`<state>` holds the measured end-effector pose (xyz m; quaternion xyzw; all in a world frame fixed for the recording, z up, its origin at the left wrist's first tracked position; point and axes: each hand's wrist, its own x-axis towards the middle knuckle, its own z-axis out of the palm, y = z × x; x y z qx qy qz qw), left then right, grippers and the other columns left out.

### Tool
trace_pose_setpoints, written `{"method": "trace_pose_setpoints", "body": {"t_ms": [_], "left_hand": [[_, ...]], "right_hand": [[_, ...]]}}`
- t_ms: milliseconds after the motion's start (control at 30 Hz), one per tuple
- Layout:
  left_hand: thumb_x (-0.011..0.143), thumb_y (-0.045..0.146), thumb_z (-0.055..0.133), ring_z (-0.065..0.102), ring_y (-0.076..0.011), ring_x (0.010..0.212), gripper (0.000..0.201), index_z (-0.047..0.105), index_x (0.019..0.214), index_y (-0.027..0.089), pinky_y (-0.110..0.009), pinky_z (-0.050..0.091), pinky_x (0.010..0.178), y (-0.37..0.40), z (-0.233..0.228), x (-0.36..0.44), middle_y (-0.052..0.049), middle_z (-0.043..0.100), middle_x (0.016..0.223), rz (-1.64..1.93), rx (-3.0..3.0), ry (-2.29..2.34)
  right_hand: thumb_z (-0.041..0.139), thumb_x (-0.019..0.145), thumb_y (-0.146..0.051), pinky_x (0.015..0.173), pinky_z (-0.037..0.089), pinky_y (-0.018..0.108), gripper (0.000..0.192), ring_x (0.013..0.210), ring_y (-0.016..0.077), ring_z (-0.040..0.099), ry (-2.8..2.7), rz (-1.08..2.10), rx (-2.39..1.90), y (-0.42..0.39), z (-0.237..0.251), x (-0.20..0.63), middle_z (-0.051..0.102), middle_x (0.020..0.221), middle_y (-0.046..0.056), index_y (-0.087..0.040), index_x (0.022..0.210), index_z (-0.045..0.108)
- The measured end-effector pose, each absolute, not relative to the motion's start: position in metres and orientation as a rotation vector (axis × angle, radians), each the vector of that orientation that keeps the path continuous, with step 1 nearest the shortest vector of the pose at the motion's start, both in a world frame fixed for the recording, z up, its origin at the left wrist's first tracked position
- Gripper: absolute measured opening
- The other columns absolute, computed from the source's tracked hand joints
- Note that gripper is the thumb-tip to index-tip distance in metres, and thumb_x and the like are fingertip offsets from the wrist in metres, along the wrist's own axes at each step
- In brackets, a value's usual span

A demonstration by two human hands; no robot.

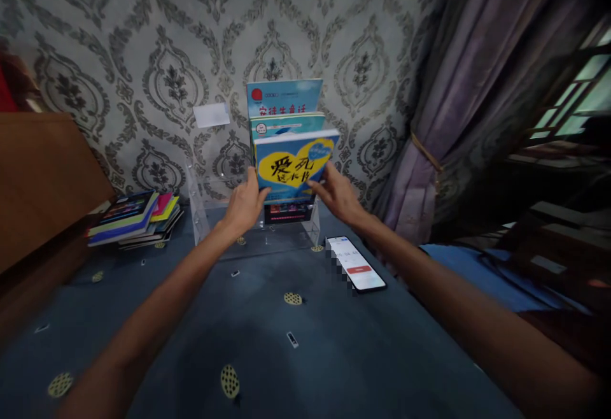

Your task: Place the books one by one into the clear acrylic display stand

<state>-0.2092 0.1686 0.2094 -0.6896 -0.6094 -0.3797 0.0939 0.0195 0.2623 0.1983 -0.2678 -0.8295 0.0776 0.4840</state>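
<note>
A blue book with a yellow heart (286,174) on its cover is held upright between my two hands. My left hand (245,201) grips its left edge, thumb on the front. On the opposite edge, my right hand (337,193) is closed the same way. Behind it stand a teal book (286,123) and a taller light blue book (285,95). These are at a clear plastic rack (203,212) on the table. A dark book or card (289,213) shows below the held book. Whether the held book touches the rack, I cannot tell.
Several books (126,215) lie stacked at the left, near a brown wooden cabinet (48,183). A phone (356,265) with a lit screen lies right of the rack. Patterned wall stands behind, with a tied purple curtain (415,177) at the right. Dark blue cloth (258,317) covers the table.
</note>
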Motion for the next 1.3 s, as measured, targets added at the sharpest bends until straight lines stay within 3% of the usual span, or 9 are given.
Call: {"method": "trace_pose_setpoints", "body": {"t_ms": [200, 300, 500, 633, 1000, 1300], "left_hand": [[0.097, 0.027, 0.056, 0.067, -0.0327, 0.101, 0.063, 0.026, 0.147, 0.005, -0.047, 0.053, 0.091, 0.187, 0.21, -0.206, -0.018, 0.068, 0.105, -1.137, -2.007, -1.799], [0.098, 0.028, 0.052, 0.067, -0.0328, 0.102, 0.059, 0.028, 0.146, 0.005, -0.046, 0.052, 0.093, 0.189, 0.202, -0.206, -0.018, 0.069, 0.105, -1.096, -2.043, -1.825], [0.098, 0.024, 0.054, 0.068, -0.0298, 0.101, 0.049, 0.035, 0.141, 0.008, -0.042, 0.053, 0.091, 0.188, 0.195, -0.201, -0.016, 0.069, 0.106, -1.04, -2.089, -1.831], [0.099, 0.023, 0.053, 0.067, -0.0333, 0.107, 0.045, 0.039, 0.136, 0.003, -0.042, 0.052, 0.092, 0.183, 0.195, -0.195, -0.023, 0.067, 0.115, -0.976, -2.081, -1.914], [0.101, 0.032, 0.052, 0.07, -0.0346, 0.108, 0.046, 0.038, 0.136, 0.005, -0.039, 0.052, 0.09, 0.18, 0.204, -0.195, -0.024, 0.071, 0.112, -0.612, -1.936, -2.097], [0.101, 0.029, 0.05, 0.067, -0.0347, 0.114, 0.046, 0.039, 0.138, 0.005, -0.04, 0.051, 0.091, 0.179, 0.21, -0.192, -0.026, 0.069, 0.118, -0.672, -1.963, -2.153]], "right_hand": [[0.051, 0.095, -0.057, 0.074, 0.054, 0.04, 0.048, 0.086, 0.0285, 0.066, -2.002, 0.203, -0.639, 0.274, 0.207, 0.023, 0.069, 0.108, 0.014, -0.019, 0.124, 0.051], [0.05, 0.095, -0.06, 0.077, 0.054, 0.039, 0.051, 0.088, 0.0278, 0.066, -2.018, 0.249, -0.688, 0.274, 0.198, 0.023, 0.069, 0.109, 0.014, -0.019, 0.125, 0.052], [0.053, 0.094, -0.055, 0.08, 0.054, 0.039, 0.046, 0.096, 0.0278, 0.064, -2.034, 0.335, -0.731, 0.277, 0.187, 0.028, 0.069, 0.11, 0.011, -0.02, 0.124, 0.052], [0.054, 0.093, -0.048, 0.077, 0.054, 0.037, 0.035, 0.092, 0.0262, 0.062, -2.044, 0.277, -0.742, 0.282, 0.18, 0.031, 0.066, 0.105, 0.011, -0.019, 0.113, 0.056], [0.061, 0.088, -0.037, 0.079, 0.05, 0.039, 0.017, 0.083, 0.0252, 0.058, -2.115, 0.142, -0.86, 0.297, 0.184, 0.02, 0.065, 0.09, 0.008, -0.022, 0.094, 0.054], [0.066, 0.084, -0.031, 0.082, 0.052, 0.037, 0.025, 0.09, 0.0254, 0.064, -2.067, 0.217, -0.921, 0.297, 0.188, 0.016, 0.07, 0.101, 0.008, -0.02, 0.106, 0.061]]}}
